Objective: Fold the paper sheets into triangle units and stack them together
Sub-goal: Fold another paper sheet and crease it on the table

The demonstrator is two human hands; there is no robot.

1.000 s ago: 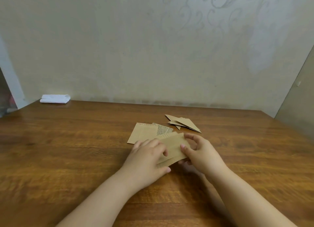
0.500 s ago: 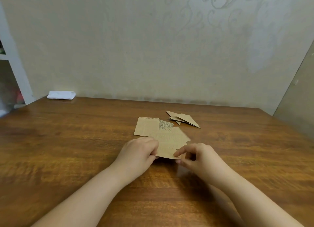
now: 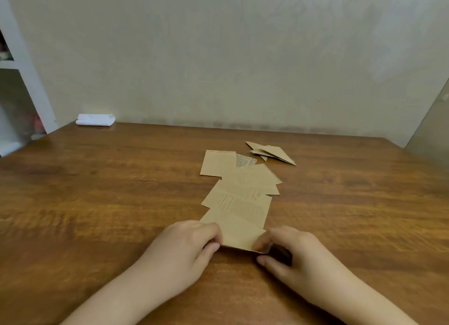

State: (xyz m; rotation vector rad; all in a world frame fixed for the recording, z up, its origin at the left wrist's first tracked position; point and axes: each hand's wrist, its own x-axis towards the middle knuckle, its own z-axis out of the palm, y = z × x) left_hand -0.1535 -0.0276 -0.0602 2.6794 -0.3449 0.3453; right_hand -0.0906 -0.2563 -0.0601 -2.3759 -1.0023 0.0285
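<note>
Now the sheet (image 3: 239, 234) sits much nearer the person than a second ago: it has been drawn off the loose pile (image 3: 245, 186) toward the near edge of the tabletop (image 3: 97, 203), and the sheets behind it have fanned out into a trailing line. Its far part appears to overlap the next sheet in that line. That suggests a fresh sheet is being separated for folding, so the task is at the start of another unit, no crease in this sheet being visible yet. The folded triangles (image 3: 272, 152) lie well apart at the far right of the pile, a few overlapping loosely rather than squarely stacked. The left hand (image 3: 184, 249) lies knuckles up at the sheet's near left corner, thumb and fingers pinching its edge. The right hand (image 3: 291, 254) is at the near right corner, fingers curled onto that corner with the thumb stretched below; it seems to pinch the corner, though the contact is partly hidden. The hands are apart, one at each near corner.
</note>
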